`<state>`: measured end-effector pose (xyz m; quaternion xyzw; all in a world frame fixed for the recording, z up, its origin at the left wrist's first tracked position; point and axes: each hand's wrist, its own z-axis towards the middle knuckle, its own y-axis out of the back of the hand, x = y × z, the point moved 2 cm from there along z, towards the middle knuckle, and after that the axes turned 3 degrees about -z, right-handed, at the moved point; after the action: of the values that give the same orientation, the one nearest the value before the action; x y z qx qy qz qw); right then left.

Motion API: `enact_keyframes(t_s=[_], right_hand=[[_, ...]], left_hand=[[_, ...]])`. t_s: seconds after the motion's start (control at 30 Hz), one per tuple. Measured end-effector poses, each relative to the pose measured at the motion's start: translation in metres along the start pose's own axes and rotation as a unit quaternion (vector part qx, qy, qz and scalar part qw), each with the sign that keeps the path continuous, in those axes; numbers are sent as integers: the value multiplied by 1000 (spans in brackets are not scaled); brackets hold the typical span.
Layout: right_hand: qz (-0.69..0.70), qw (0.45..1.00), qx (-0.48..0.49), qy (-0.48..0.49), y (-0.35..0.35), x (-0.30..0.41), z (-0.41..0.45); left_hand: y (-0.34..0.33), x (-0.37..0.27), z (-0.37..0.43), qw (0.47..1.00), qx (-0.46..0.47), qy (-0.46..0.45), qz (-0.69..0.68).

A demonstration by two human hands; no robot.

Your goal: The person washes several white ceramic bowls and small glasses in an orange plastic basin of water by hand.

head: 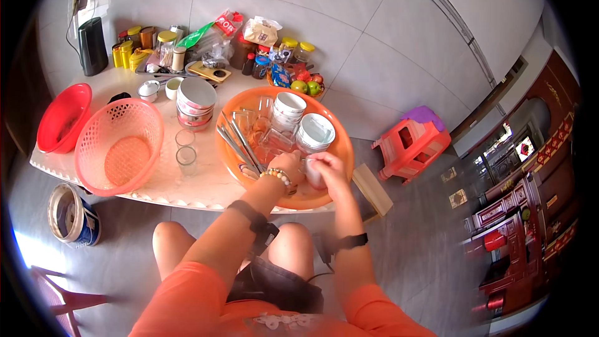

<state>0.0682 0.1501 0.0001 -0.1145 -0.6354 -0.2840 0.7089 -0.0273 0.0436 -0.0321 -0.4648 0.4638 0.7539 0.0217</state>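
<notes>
A wide orange plastic basin (pixel 344 133) sits at the table's front right, and both my hands are inside its rim. My right hand (pixel 331 168) grips a small pale cup or glass (pixel 315 178) by its upper part. Close beside it, my left hand (pixel 289 168) bends over the clear glasses; its fingertips are partly hidden, so what it holds is unclear. Behind my hands are several clear drinking glasses (pixel 277 140), some lying on their sides. Two stacks of white bowls, a rear stack (pixel 288 107) and a nearer stack (pixel 316 133), stand beyond. Metal chopsticks (pixel 239 142) lean at the left.
Left of the basin stand two clear glasses (pixel 186 157), stacked patterned bowls (pixel 195 105), a pink plastic colander (pixel 89 159) and a red basin (pixel 61 119). Jars, a phone (pixel 210 72) and fruit (pixel 306 87) line the wall. A bucket (pixel 72 217) and red stools (pixel 414 142) stand on the floor.
</notes>
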Motion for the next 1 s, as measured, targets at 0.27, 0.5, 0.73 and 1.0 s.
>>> enact_keyframes(t_s=[0.27, 0.5, 0.73, 1.0], right_hand=[[-300, 953, -25, 3, -7, -11, 7], [-350, 933, -84, -11, -8, -4, 5], [-214, 976, 28, -17, -11, -22, 12], [-465, 877, -102, -55, -9, -10, 12]], left_hand=[[0, -4, -4, 998, 24, -15, 51], [-3, -2, -4, 997, 44, 1, 66], [6, -7, -9, 996, 65, 13, 57], [6, -15, -10, 994, 77, -6, 78]])
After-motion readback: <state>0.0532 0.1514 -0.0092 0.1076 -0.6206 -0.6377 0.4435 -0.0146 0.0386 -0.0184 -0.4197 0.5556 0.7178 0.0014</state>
